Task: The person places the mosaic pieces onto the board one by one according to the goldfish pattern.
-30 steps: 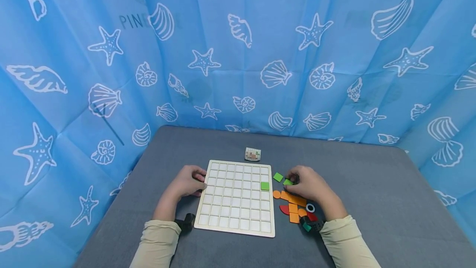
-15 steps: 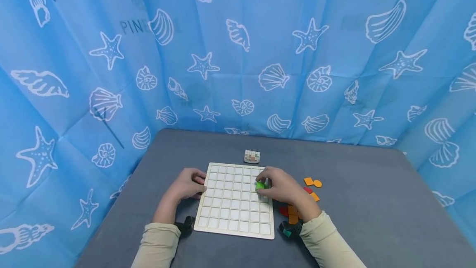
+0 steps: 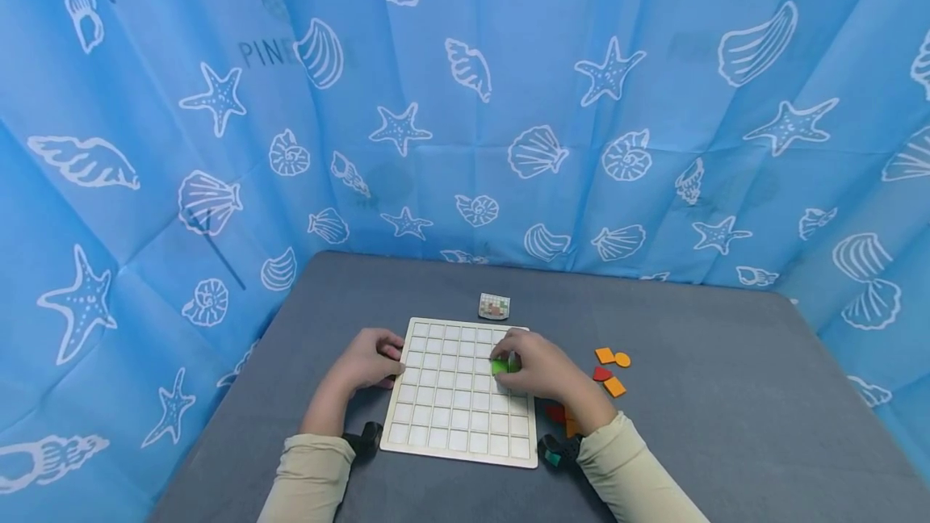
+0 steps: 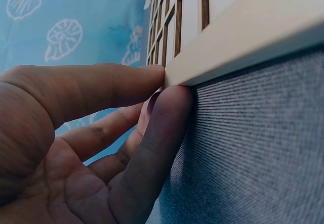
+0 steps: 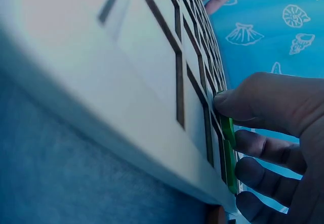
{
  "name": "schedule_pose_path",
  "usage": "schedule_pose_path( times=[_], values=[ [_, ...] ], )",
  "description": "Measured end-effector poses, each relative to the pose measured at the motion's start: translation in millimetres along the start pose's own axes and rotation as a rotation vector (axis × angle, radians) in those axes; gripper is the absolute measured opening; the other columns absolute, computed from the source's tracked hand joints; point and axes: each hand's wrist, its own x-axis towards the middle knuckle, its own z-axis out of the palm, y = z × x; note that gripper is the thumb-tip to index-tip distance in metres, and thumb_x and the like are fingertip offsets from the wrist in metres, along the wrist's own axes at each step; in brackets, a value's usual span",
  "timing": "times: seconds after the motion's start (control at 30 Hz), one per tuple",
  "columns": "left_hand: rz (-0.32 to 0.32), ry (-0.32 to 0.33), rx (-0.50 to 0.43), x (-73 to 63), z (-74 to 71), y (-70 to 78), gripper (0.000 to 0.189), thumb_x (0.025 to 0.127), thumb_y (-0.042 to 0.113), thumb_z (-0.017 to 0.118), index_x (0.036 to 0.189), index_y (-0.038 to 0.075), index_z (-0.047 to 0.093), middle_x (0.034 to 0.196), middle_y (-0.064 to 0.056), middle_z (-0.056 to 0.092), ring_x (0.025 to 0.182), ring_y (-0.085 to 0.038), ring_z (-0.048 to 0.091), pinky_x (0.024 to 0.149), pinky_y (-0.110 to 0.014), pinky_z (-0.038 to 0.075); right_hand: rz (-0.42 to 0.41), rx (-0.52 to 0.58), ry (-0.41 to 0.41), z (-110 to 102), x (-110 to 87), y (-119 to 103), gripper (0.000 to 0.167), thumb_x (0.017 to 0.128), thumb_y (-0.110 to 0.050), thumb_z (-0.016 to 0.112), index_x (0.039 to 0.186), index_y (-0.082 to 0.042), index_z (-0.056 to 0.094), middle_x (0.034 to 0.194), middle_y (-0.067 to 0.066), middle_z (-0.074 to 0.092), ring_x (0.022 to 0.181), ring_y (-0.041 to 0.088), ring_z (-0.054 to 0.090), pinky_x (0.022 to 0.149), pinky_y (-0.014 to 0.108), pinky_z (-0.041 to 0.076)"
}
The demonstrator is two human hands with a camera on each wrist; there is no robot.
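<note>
A pale wooden grid board (image 3: 458, 453) with white square cells lies flat on the grey table. My left hand (image 3: 368, 359) holds its left edge; in the left wrist view the thumb and a finger (image 4: 172, 115) meet at the rim. Over the board's right part, my right hand (image 3: 538, 367) pinches a green square tile (image 3: 498, 366). The right wrist view shows the thumb on this tile (image 5: 227, 128), tilted against the cells. Another green tile (image 5: 230, 168) sits beside it in a cell, partly hidden by the fingers in the head view.
Right of the board lie loose orange tiles (image 3: 614, 387), an orange disc (image 3: 622, 360) and a red piece (image 3: 601, 374). More red and orange pieces are partly covered by the right wrist. A small patterned card (image 3: 494, 306) lies behind the board. A blue shell-print curtain (image 3: 450, 144) hangs behind the table.
The right hand has moved left from the loose pieces onto the board, carrying a green tile, then shifted slightly further left. The left hand has stayed on the board's edge.
</note>
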Motion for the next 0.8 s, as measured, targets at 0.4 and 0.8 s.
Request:
schedule_pose_path(
  times=[0.4,0.8],
  values=[
    [-0.009,0.005,0.012,-0.3,0.8,1.0,0.04,0.089,-0.008,0.074,0.129,-0.004,0.067,0.099,-0.015,0.062,0.078,-0.025,0.067,0.059,-0.035,0.062,0.031,0.028,0.007,-7,-5.0,6,0.023,0.094,-0.018,0.08,0.116,-0.011,0.08,0.104,0.001,0.069,0.081,0.012,0.057,0.071,0.027,0.051],
    [-0.004,0.006,0.013,-0.4,0.9,0.7,0.041,0.089,-0.008,0.075,0.129,-0.004,0.067,0.1,-0.015,0.062,0.079,-0.025,0.067,0.061,-0.036,0.063,0.184,-0.027,0.12,-33,-20.5,45,0.024,0.094,-0.019,0.08,0.115,-0.008,0.08,0.107,0.006,0.068,0.086,0.016,0.059,0.072,0.035,0.053]
  ],
)
